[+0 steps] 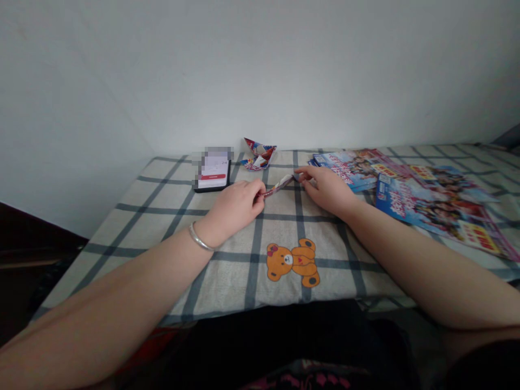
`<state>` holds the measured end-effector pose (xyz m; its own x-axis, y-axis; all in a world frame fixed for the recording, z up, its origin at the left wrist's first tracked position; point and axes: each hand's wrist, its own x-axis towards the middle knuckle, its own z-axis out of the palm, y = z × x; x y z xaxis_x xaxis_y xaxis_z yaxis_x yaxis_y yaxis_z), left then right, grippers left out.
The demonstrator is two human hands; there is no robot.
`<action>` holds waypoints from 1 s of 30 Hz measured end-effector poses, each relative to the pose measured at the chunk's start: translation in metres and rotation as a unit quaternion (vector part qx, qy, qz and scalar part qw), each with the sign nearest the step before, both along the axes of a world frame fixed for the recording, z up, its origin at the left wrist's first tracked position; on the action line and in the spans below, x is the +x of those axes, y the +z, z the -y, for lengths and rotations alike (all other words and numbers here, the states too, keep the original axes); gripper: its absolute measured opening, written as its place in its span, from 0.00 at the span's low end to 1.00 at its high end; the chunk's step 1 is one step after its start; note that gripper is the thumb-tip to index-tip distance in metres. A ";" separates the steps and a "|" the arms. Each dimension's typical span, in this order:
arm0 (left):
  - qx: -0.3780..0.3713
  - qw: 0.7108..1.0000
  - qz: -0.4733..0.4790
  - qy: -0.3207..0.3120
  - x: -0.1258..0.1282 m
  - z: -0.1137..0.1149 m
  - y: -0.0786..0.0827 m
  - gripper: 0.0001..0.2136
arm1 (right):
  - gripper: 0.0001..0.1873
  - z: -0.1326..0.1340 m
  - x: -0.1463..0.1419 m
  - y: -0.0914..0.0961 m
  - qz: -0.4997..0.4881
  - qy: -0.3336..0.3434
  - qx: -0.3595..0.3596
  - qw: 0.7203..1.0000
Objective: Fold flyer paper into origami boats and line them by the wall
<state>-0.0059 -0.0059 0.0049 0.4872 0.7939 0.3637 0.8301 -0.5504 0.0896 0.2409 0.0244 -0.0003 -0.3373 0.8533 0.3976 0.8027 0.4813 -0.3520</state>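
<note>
Between my two hands is a narrow piece of folded printed paper [279, 185], seen nearly edge-on, its right end loosened and showing a pale inside. My left hand [239, 201], with a silver bangle at the wrist, pinches its left end between thumb and curled fingers. At the other end, the thumb and index finger of my right hand [327, 189] close on the dark tip. Behind the paper stands a folded paper figure [260, 154] with pointed corners, made from similar colourful print.
A phone [213, 172] with a lit screen lies beyond my left hand. Several printed flyers [430, 203] are spread at the right, partly behind my right forearm. A checked tablecloth [162, 216] with a bear print [293, 261] covers the table, which meets a pale wall [260, 70].
</note>
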 end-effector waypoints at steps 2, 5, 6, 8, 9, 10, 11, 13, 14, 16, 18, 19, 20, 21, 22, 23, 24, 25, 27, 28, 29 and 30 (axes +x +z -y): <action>-0.003 1.000 -0.002 -0.002 0.000 0.000 0.000 0.05 | 0.20 -0.001 0.000 0.000 0.007 0.001 0.008 1.000; 0.006 1.000 -0.010 -0.016 -0.001 -0.001 -0.001 0.05 | 0.20 -0.002 0.001 0.000 0.027 0.000 0.020 0.999; 0.012 1.000 -0.012 -0.025 -0.001 -0.001 -0.002 0.05 | 0.19 -0.002 0.002 0.000 0.036 0.001 0.024 0.999; 0.024 0.999 -0.015 -0.042 -0.001 -0.001 -0.002 0.05 | 0.17 -0.003 0.004 0.000 0.052 0.006 0.033 0.998; 0.029 0.998 -0.017 -0.048 -0.001 -0.001 -0.003 0.05 | 0.15 -0.004 0.004 0.000 0.059 0.008 0.038 0.998; 0.032 0.998 -0.018 -0.053 -0.001 -0.001 -0.003 0.05 | 0.14 -0.004 0.005 0.000 0.065 0.010 0.043 0.997; 0.035 0.998 -0.019 -0.055 -0.001 -0.001 -0.003 0.05 | 0.13 -0.003 0.006 0.000 0.072 0.010 0.048 0.996; 0.038 0.997 -0.017 -0.058 -0.001 -0.001 -0.003 0.05 | 0.12 -0.002 0.006 0.001 0.088 0.008 0.059 0.994; 0.038 0.997 -0.015 -0.060 -0.001 -0.001 -0.003 0.05 | 0.11 -0.002 0.006 0.002 0.098 0.008 0.063 0.993; 0.034 0.997 -0.012 -0.063 -0.001 -0.002 -0.004 0.05 | 0.11 -0.001 0.005 0.003 0.117 0.008 0.070 0.991; 0.032 0.997 -0.011 -0.067 -0.001 -0.002 -0.004 0.05 | 0.10 0.000 0.005 0.004 0.131 0.006 0.073 0.989; 0.032 0.997 -0.009 -0.070 -0.001 -0.002 -0.004 0.05 | 0.09 0.000 0.004 0.004 0.135 0.003 0.074 0.988; 0.033 0.997 -0.007 -0.073 -0.001 -0.002 -0.005 0.05 | 0.09 0.000 0.004 0.005 0.138 0.002 0.076 0.987; 0.036 0.996 -0.003 -0.076 -0.001 -0.002 -0.005 0.05 | 0.09 0.000 0.004 0.005 0.140 0.001 0.079 0.987; 0.039 0.996 0.001 -0.080 -0.001 -0.002 -0.005 0.05 | 0.09 0.000 0.004 0.004 0.141 0.000 0.083 0.987; 0.043 0.996 0.006 -0.084 -0.001 -0.002 -0.005 0.05 | 0.09 0.000 0.004 0.004 0.141 0.000 0.088 0.986; 0.047 0.995 0.012 -0.088 -0.001 -0.002 -0.005 0.05 | 0.09 0.001 0.004 0.004 0.141 0.000 0.092 0.986; 0.052 0.994 0.016 -0.094 -0.001 -0.002 -0.005 0.05 | 0.08 0.001 0.004 0.004 0.141 0.000 0.097 0.985; 0.061 0.992 0.021 -0.105 -0.002 -0.002 -0.005 0.05 | 0.08 0.001 0.003 0.003 0.142 0.002 0.101 0.985; 0.064 0.992 0.020 -0.111 -0.002 -0.002 -0.005 0.05 | 0.08 0.001 0.003 0.003 0.142 0.002 0.101 0.985; 0.065 0.991 0.015 -0.118 -0.002 -0.003 -0.005 0.05 | 0.08 0.001 0.003 0.003 0.142 0.002 0.100 0.985; 0.064 0.990 0.008 -0.124 -0.002 -0.003 -0.005 0.05 | 0.08 0.002 0.003 0.003 0.142 0.002 0.099 0.985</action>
